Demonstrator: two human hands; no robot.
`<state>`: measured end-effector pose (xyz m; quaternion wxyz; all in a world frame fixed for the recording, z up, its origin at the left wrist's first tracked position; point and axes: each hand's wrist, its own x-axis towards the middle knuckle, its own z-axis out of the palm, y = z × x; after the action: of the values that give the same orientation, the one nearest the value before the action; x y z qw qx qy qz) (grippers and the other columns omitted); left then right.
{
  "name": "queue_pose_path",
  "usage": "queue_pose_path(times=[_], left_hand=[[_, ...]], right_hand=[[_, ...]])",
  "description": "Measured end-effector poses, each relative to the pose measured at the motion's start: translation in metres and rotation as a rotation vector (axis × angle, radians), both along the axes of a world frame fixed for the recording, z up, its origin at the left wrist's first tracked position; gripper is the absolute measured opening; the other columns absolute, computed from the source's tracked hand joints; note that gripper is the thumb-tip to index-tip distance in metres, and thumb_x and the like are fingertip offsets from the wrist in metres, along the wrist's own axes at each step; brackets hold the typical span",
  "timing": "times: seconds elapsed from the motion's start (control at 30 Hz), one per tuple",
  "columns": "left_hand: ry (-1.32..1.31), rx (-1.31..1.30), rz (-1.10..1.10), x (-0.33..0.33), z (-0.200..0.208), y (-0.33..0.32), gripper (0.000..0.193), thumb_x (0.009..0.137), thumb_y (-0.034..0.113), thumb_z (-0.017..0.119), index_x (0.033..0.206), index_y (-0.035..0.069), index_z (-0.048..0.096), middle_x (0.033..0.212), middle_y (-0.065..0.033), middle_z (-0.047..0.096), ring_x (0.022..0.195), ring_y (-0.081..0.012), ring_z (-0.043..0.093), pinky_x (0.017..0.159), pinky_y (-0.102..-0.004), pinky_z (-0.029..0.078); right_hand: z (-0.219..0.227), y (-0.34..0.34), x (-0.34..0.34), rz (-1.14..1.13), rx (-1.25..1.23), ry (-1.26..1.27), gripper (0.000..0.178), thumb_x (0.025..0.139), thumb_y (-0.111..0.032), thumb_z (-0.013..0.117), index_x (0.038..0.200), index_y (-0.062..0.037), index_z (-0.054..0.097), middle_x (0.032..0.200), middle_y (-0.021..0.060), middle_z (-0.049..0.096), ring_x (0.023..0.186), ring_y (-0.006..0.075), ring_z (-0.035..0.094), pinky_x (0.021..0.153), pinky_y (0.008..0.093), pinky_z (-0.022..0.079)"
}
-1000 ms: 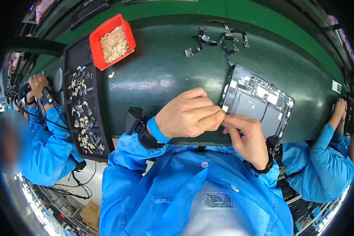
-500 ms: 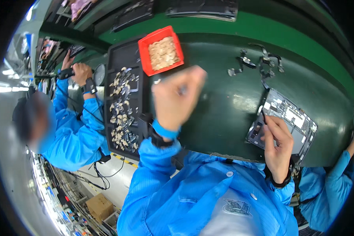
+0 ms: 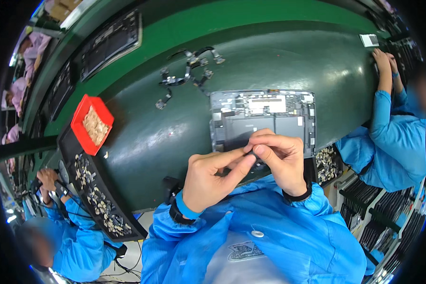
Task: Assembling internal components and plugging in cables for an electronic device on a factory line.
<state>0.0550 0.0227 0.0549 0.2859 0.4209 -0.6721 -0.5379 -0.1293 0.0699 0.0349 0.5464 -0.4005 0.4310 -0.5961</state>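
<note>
My left hand [image 3: 213,177] and my right hand [image 3: 284,161] meet with their fingertips together above the near edge of an opened flat device [image 3: 288,127], which shows a circuit board and dark battery panels. Both hands are closed in a pinch. A small dark piece [image 3: 254,155] shows between the fingertips; its exact kind cannot be made out. Part of the device's lower side lies hidden behind my hands. Beyond its left corner, several black ribbon cables with small connectors [image 3: 187,71] lie loosely on the green table.
At the left stands a red bin [image 3: 86,135] of small beige pieces, beside a black tray [image 3: 135,227] with scattered small parts. More opened devices [image 3: 111,45] lie on the far ledge. Co-workers in blue sit on both sides; a parts tray [image 3: 327,165] is near the right one.
My left hand has come down and right from near the red bin to meet my right hand. The view has turned rightward, so the device now appears nearer the middle.
</note>
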Motion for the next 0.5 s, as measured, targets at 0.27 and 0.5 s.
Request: queue_pose_path(times=[0.27, 0.5], left_hand=[[-0.352, -0.837, -0.282, -0.077, -0.02, -0.068, 0.056, 0.086, 0.027, 0.08, 0.138, 0.01, 0.066, 0.139, -0.0197, 0.064, 0.129, -0.0318, 0.06, 0.111, -0.051, 0.043], [-0.62, -0.697, -0.415, -0.096, -0.023, -0.054, 0.061, 0.082, 0.038, 0.08, 0.139, 0.021, 0.064, 0.121, -0.0104, 0.064, 0.113, -0.028, 0.06, 0.097, -0.0428, 0.045]], right_hand=[[-0.005, 0.022, -0.082, -0.341, 0.177, 0.162, 0.03, 0.101, -0.007, 0.068, 0.128, 0.0045, 0.067, 0.095, 0.0066, 0.073, 0.091, 0.0107, 0.065, 0.084, 0.0254, 0.051], [-0.012, 0.029, -0.101, -0.427, 0.374, 0.308, 0.016, 0.096, -0.005, 0.074, 0.109, 0.0046, 0.072, 0.088, 0.006, 0.075, 0.079, 0.0093, 0.068, 0.074, 0.0227, 0.052]])
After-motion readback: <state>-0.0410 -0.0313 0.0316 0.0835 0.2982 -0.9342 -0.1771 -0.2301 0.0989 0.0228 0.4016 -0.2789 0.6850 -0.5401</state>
